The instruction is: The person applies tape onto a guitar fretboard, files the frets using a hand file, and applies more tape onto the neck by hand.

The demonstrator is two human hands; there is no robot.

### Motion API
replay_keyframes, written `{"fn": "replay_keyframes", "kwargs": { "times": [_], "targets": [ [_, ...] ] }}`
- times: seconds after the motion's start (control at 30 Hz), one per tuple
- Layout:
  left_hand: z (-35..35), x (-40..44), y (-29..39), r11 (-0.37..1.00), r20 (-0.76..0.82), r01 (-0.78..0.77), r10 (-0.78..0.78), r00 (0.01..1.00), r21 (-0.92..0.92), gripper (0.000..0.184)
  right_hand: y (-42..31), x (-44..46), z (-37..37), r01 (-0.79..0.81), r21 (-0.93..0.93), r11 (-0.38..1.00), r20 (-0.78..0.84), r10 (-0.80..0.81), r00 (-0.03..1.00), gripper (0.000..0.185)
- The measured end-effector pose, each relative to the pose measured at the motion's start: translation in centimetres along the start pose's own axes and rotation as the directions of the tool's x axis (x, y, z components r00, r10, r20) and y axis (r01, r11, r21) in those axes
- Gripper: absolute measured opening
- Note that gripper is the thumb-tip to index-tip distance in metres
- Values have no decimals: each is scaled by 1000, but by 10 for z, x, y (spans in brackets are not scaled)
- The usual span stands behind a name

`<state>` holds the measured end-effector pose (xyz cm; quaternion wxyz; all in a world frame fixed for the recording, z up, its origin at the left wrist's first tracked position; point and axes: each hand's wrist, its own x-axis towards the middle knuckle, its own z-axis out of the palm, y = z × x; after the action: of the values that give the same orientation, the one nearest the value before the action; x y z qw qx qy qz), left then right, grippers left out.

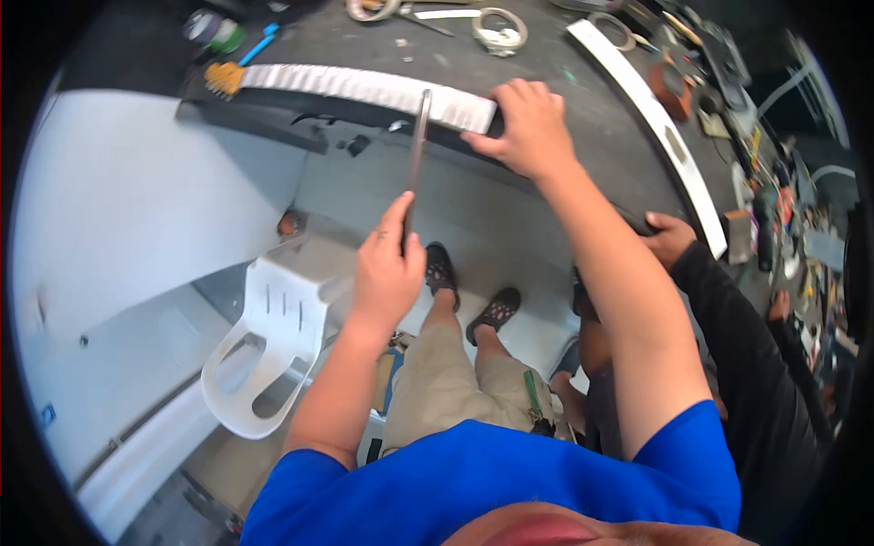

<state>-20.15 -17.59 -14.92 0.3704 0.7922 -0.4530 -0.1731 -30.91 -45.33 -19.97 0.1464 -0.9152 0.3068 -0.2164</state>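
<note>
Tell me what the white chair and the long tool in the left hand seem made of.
Chair: probably moulded plastic, smooth with a soft sheen; it looks formed in one piece. Tool: likely metal, greyish, gleaming toward its upper end, though blur hides its texture.

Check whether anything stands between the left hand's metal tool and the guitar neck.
Nothing visible does: the tool, gripped in the left hand, crosses over the guitar neck, though contact is unclear. The right hand holds the neck's far end from the headstock, apart from the tool.
</note>
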Motion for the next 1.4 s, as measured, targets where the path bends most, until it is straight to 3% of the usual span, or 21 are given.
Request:
{"fn": "replay_keyframes", "kwargs": {
  "times": [0.17, 0.5, 0.67, 0.9, 1.1, 1.4],
  "targets": [
    [-14, -26, 11, 988, -28, 128, -131, 991, -86, 53, -2, 7, 1, 42, 59, 997, 31, -44, 999, 57],
    [-33, -41, -15, 986, -126, 128, -141, 982, -108, 54, -72, 72, 72, 167, 95, 981, -55, -163, 985, 58],
    [-44, -41, -31, 980, -35, 185, -187, 982, -68, 61, -76, 79, 79, 175, 57, 983, -68, -171, 983, 61],
    [-74, -14, -48, 981, 111, -5, -16, 994, 193, 68, -83, 80, 74, 82, 49, 995, -11, -81, 997, 60],
    [-63, 11, -77, 975, 89, -123, 108, 990, 187, 68, -87, 79, 76, 46, 1, 999, -41, -46, 998, 65],
    [-79, 16, -86, 960, 151, -77, 37, 988, 269, 65, -88, 79, 76, 23, -20, 1000, -36, -23, 999, 67]
  ]
}}
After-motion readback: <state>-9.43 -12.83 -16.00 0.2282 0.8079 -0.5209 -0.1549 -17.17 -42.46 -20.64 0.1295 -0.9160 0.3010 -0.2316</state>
